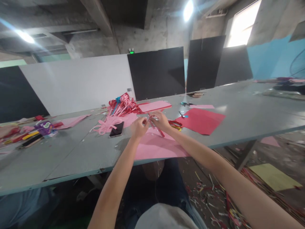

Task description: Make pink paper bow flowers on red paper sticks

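Note:
My right hand [160,121] is closed around a narrow red strip [162,133], which slants down toward me from under the fingers. Close beside it, my left hand [140,127] has its thumb and fingers pinched together; whatever sits between them is too small to make out. Both hands are over a pink paper sheet [157,148] at the table's near edge. Red-handled scissors [175,124] lie just right of my right hand, partly hidden by it. To the left of my left hand are a phone [117,129] and a curly pink paper strip bundle [107,125].
Behind my hands lies a heap of pink and red paper flowers [122,103], with stacked paper [156,106] beside it. Red paper [205,121] lies to the right. At far left, a person's hand [7,131] is near a purple packet [45,128]. Black panels [157,73] border the table's back.

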Motion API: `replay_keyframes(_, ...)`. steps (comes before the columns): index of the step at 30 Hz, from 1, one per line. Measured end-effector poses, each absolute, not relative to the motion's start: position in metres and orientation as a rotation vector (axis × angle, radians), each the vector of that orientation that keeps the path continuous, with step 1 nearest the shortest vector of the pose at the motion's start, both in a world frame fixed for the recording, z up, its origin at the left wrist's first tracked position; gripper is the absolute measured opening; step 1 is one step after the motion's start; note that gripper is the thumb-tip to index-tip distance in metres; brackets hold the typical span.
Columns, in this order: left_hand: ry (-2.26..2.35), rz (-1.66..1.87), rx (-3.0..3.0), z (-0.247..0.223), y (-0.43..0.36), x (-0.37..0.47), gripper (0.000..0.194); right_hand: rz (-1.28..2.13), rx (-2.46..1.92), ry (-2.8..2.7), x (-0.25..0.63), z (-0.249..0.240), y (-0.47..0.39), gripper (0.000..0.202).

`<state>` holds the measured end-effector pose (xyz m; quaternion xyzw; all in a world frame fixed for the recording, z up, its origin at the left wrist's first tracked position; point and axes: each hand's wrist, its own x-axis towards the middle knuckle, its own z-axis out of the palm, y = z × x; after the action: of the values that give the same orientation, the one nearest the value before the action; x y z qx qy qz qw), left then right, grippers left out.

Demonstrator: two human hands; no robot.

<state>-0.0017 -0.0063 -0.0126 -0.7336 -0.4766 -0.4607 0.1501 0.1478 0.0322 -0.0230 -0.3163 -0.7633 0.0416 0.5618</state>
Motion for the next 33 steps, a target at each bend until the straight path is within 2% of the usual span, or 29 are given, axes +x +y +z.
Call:
replay_keyframes(8,-1.24,-1.307,-2.057,-0.009,-0.008,-0.002,0.01,0.067,-0.663,-1.858,0.151,-0.02,0.032,0.014)
replay_keyframes(33,-1.38,-1.206,-1.966,-0.014,-0.009,0.004,0.01,-0.186,-0.783,-1.918,0.15,-0.015,0.022,0.009)
